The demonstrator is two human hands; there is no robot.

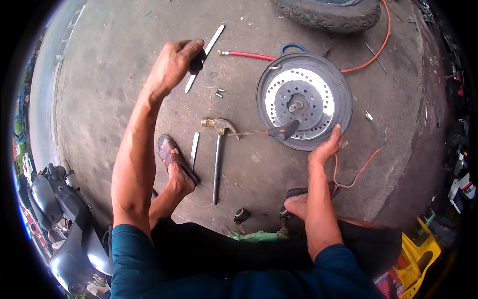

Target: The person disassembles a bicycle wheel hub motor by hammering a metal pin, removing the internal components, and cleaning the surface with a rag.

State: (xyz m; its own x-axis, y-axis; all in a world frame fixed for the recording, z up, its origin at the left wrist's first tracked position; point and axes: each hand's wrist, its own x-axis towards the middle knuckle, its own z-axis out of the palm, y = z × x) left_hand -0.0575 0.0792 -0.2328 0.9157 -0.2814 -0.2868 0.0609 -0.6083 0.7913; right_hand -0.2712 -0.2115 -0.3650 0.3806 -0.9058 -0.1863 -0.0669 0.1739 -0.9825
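My left hand [174,62] is raised over the ground at the upper left, its fingers closed on a small black object [198,63] whose kind I cannot make out. A motor wheel with a silver, hole-ringed hub [299,84] lies on the ground to the right, axle up, inside a grey tyre [344,89]. My right hand [326,147] holds the tyre's near right edge, thumb on top and fingers hidden beneath. A screwdriver [283,130] with a dark handle rests against the tyre's near edge, its shaft pointing left toward a claw hammer [217,154] on the ground.
Beyond the hammer lie small metal fasteners [219,92] and a long tyre lever [217,37]; a shorter lever [194,149] is beside my left foot. A red air hose [249,55] runs to the wheel. Another tyre [333,17] sits at the far side, and a scooter [74,229] stands left.
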